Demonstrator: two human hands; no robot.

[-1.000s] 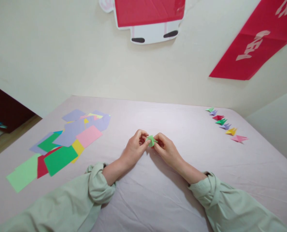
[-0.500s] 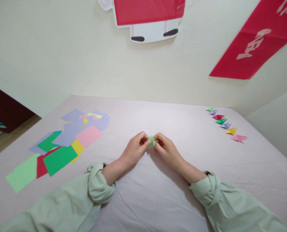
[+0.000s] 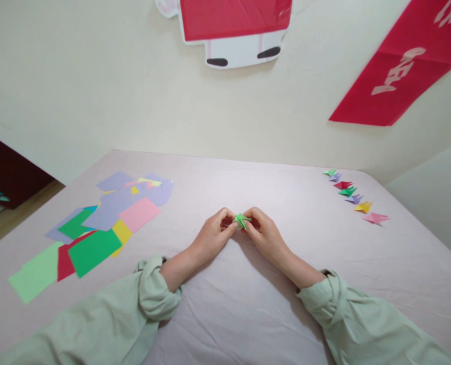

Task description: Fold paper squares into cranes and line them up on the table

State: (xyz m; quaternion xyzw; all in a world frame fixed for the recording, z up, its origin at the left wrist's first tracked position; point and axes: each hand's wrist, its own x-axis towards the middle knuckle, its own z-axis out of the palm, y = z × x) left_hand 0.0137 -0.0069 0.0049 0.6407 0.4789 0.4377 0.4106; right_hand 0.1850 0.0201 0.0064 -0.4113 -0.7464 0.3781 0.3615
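A small folded green paper piece is pinched between both my hands above the middle of the pale pink cloth. My left hand grips its left side with curled fingers. My right hand grips its right side, thumb and fingertips pressed together on the paper. Both forearms wear rolled-up pale green sleeves and rest on the cloth.
Several flat coloured paper squares lie scattered at the left. A row of several small folded paper figures runs along the far right. A red banner and a red-and-white cutout hang on the wall behind.
The green piece has been squeezed narrower and turned slightly between my fingertips. Both hands stay in the same place.
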